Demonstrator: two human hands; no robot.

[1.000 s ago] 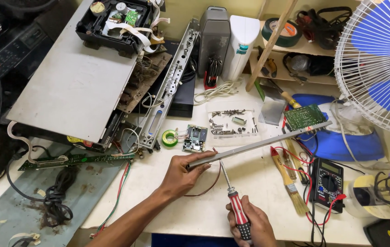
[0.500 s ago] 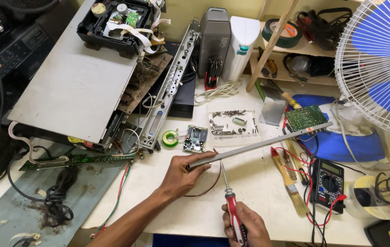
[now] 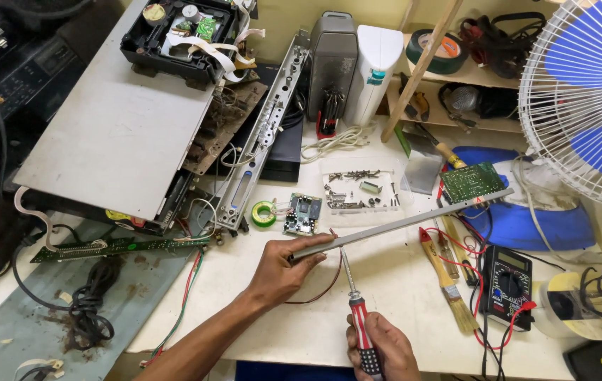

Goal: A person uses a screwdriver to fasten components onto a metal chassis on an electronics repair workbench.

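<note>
Change: screwdriver tip has crept up toward the strip since the earlier frames; right hand sits a bit lower at the frame edge. Strip and left hand have barely shifted.
Meaning: judging by the tip position, the tool is lined up at the strip's near end, contact looks close but I cannot tell if it touches.
Left grip: left hand closed around the near end of the long grey metal strip, thumb on top, fingers under.
Right grip: right hand wrapped shut on the red-and-black handle, shaft pointing up and away.
Strip position: held just above the white table, running diagonally up-right, far end near the green circuit board.
Near strip: clear tray of screws behind it, small circuit board and green tape roll to its left.
Right side: paintbrush and black multimeter with red leads, just beside each other.
Far left: opened grey device chassis tilted up, well apart from the hands.
Far right: blue-and-white fan.
</note>
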